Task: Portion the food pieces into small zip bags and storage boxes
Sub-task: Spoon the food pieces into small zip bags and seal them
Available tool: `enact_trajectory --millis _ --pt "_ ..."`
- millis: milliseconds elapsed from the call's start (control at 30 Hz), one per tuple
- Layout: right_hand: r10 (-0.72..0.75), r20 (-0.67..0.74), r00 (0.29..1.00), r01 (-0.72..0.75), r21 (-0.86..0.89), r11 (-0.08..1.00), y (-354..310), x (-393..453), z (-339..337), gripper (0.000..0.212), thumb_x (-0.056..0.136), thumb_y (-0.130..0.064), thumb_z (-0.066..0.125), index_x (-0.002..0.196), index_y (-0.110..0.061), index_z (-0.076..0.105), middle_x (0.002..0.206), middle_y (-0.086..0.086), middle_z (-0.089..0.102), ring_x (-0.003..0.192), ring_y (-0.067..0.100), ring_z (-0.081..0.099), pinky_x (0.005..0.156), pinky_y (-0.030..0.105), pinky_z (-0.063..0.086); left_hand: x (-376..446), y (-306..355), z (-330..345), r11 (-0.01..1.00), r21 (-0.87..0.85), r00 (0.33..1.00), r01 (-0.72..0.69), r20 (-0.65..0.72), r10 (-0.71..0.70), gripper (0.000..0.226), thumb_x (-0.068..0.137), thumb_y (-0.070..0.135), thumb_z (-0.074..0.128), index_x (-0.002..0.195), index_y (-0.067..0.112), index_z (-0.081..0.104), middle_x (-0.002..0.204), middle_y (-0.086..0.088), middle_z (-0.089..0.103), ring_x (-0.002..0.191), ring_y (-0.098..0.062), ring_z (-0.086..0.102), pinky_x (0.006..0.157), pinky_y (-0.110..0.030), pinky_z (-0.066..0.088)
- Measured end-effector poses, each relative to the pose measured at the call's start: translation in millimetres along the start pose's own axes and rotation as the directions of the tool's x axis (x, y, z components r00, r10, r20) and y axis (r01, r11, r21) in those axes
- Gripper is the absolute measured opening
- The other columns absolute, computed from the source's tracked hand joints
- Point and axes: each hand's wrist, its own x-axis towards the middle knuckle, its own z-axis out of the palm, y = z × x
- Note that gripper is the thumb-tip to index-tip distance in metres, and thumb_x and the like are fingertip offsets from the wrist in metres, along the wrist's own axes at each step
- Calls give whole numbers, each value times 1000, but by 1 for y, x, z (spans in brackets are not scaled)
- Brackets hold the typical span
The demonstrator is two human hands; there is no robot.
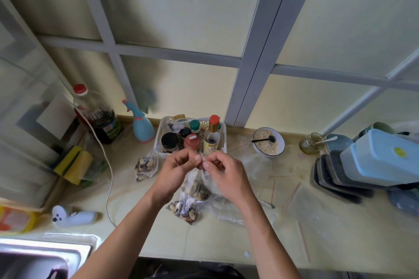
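Above the counter, my left hand [179, 171] and my right hand [223, 171] both pinch the red zip strip at the top of a small clear zip bag [196, 187]. The bag hangs below my fingers and holds brown and cream food pieces. A second filled bag [184, 209] lies on the counter just under it. A third filled bag [146, 166] lies to the left, beside the white basket. Empty zip bags [313, 208] with red strips lie flat at the right. Light blue storage boxes [383, 156] are stacked at the far right on dark trays.
A white basket [224, 140] of jars and bottles stands behind my hands. A bowl of grains [268, 142] with a black spoon, a glass jar [311, 142], a blue spray bottle [141, 125], a large dark bottle [99, 115], yellow sponges [73, 164], a white cable [108, 179] and a sink [40, 258] surround the counter.
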Motion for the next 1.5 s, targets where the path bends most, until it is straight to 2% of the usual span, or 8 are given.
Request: enact_trajectory --millis 200,400,567,700,867,1033,1267,1500 --pt "85 72 994 -85 5 996 3 -2 5 6 95 -26 70 91 -21 69 81 -11 68 75 -2 61 67 12 47 -2 -10 7 994 -52 989 98 -109 -104 23 104 12 49 93 -4 62 83 -13 59 75 -14 55 72 -24 47" --pt "107 4 994 -107 -87 990 8 -4 6 15 95 -25 68 81 -23 64 71 -12 62 67 1 55 61 18 44 -6 -15 7 992 -15 988 123 -90 -124 23 104 23 53 96 3 62 81 -2 60 75 -10 55 72 -22 46" --pt "96 11 995 -95 -91 991 7 -5 5 17 94 -21 67 78 -23 61 68 -12 58 65 1 53 59 16 42 -6 -18 2 997 1 997 83 -1 -83 21 98 11 62 101 -10 63 93 -18 64 87 -18 60 80 -23 49" --pt "73 6 997 -72 -97 993 7 -4 6 19 93 -18 67 76 -20 60 66 -11 56 64 2 51 58 16 40 -2 -21 -2 996 28 996 87 13 -87 28 97 20 67 98 -7 66 96 -37 59 90 -27 56 87 -39 46" --pt "5 -8 1000 -6 -199 980 10 -1 9 16 94 -17 64 80 -19 58 68 -9 55 65 6 51 55 17 36 2 -26 4 986 138 995 97 -33 -93 14 99 11 60 90 4 68 83 -8 66 80 -13 59 78 -26 48" --pt "-48 -61 997 31 -248 968 13 3 13 14 96 -20 63 83 -19 61 72 -11 58 68 11 51 55 21 34 9 -26 7 977 179 988 111 -123 -90 13 99 12 62 91 5 69 84 -7 70 81 -12 62 81 -30 49" --pt "10 -37 999 -17 -199 980 15 11 5 8 95 -25 68 89 -21 66 85 -10 67 79 6 61 67 24 51 10 -26 6 991 112 984 78 -167 -58 15 101 10 58 96 -2 64 86 -13 68 82 -14 63 78 -24 50" --pt "3 -36 999 -11 -223 975 19 15 4 10 95 -21 66 85 -20 66 79 -11 66 76 9 62 66 28 52 10 -23 -5 996 57 995 76 -65 -72 24 95 16 67 107 -4 65 96 -18 72 91 -19 68 89 -29 54"
